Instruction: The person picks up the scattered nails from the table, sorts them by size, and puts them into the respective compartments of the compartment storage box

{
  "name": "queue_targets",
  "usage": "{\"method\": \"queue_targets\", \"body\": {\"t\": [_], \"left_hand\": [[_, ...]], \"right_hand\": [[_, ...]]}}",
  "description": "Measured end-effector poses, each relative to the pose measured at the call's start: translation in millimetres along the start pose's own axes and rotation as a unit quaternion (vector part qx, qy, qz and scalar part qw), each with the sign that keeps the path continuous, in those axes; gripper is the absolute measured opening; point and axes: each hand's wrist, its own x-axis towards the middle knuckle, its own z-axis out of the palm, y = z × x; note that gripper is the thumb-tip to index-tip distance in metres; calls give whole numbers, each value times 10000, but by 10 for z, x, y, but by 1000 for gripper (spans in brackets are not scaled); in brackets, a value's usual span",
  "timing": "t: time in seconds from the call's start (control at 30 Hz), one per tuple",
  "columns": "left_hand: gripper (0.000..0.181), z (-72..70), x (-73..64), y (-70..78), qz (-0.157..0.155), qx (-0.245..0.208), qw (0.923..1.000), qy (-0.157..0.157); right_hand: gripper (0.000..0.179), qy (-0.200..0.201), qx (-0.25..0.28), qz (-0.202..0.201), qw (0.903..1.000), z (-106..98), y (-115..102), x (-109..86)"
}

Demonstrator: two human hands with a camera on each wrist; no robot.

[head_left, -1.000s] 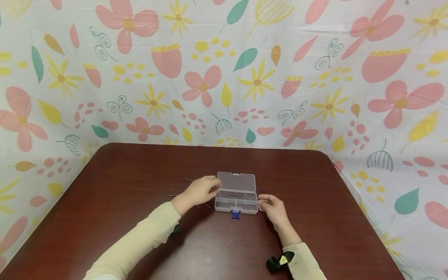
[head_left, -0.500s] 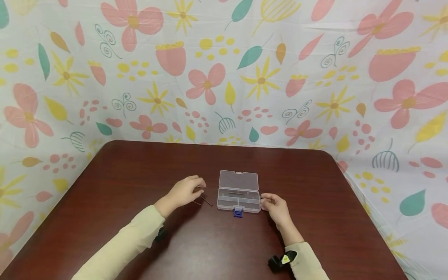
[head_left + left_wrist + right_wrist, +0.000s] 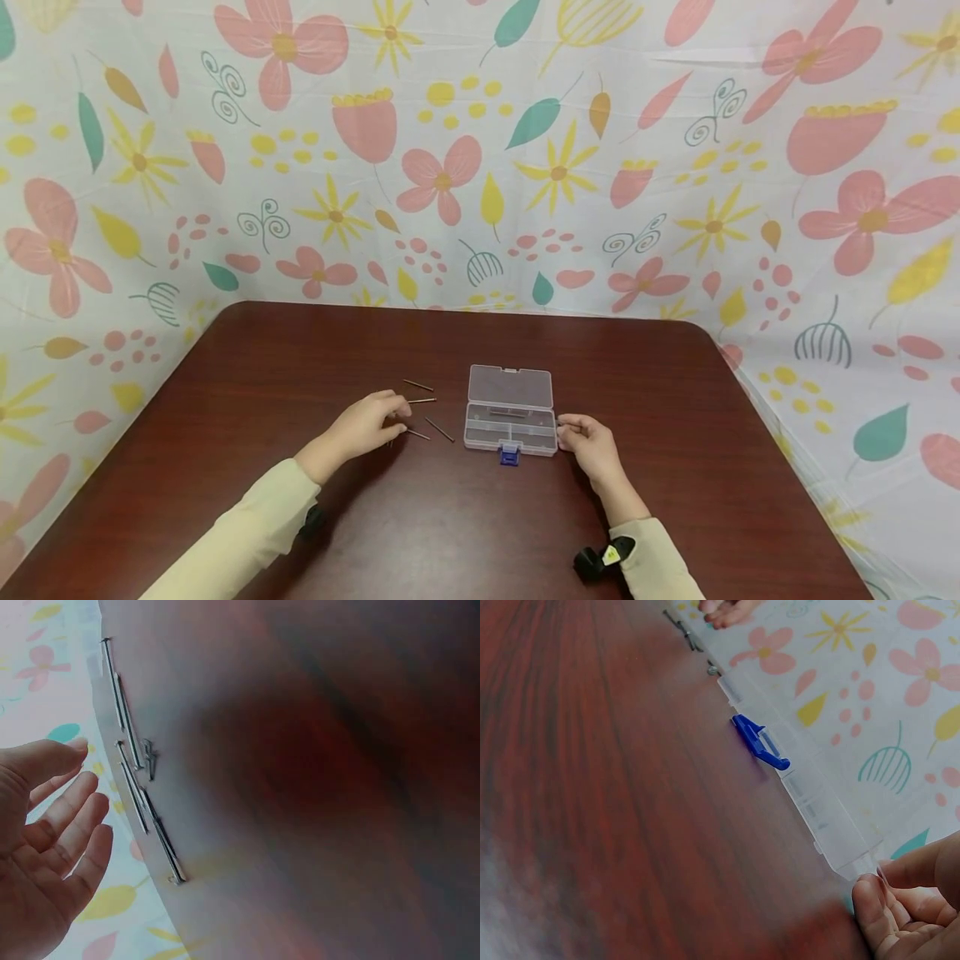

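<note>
A clear plastic compartment box (image 3: 480, 445) stands on the table with its lid (image 3: 510, 387) raised at the back and its blue latch (image 3: 509, 456) hanging at the front. One thin nail (image 3: 507, 412) lies in its rear compartment. My right hand (image 3: 592, 450) pinches the box's right end between thumb and fingers, as the right wrist view shows. Left of the box, my left hand (image 3: 363, 425) hovers over several loose nails (image 3: 127, 720), its fingers loosely bent and holding nothing. Part of the nails is hidden under that hand in the head view.
The dark red-brown table (image 3: 480, 517) reaches back to a floral cloth (image 3: 450, 150). One nail (image 3: 439, 429) lies between the left hand and the box. A black wrist camera (image 3: 592, 564) sits at the right sleeve.
My left hand has moved from the box's left side leftward to the loose nails, uncovering several of them. My right hand stays at the box's right end.
</note>
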Motion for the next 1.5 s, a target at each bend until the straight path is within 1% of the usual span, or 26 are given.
{"method": "queue_targets", "body": {"t": [0.23, 0.37, 0.47, 0.77, 1.07, 1.17, 1.37, 1.5], "left_hand": [[17, 8, -93, -62, -144, -132, 9995, -231], [18, 15, -120, -96, -67, -102, 9993, -345], [17, 21, -137, -118, -36, -71, 9993, -353], [13, 29, -132, -154, -60, -448, 9984, -326], [20, 25, -139, -186, -317, -822, 9950, -475], [23, 33, -155, -193, -374, -983, 9934, -462], [25, 41, -163, -195, -242, -1110, 9931, -283], [24, 23, -172, -191, -239, -1139, 9930, -192]], "right_hand": [[28, -3, -12, 4, 10000, 0, -5, -7], [28, 9, 11, 20, 10000, -3, -14, -15], [29, -15, 6, 27, 10000, -8, -18, -22], [28, 25, -13, 27, 10000, -4, -23, -29], [28, 13, -65, 36, 10000, 3, -10, -32], [29, 15, -73, 64, 10000, 10, -3, -35], [29, 64, 35, -25, 10000, 16, -1, -31], [30, 42, 37, -52, 10000, 16, -5, -27]]}}
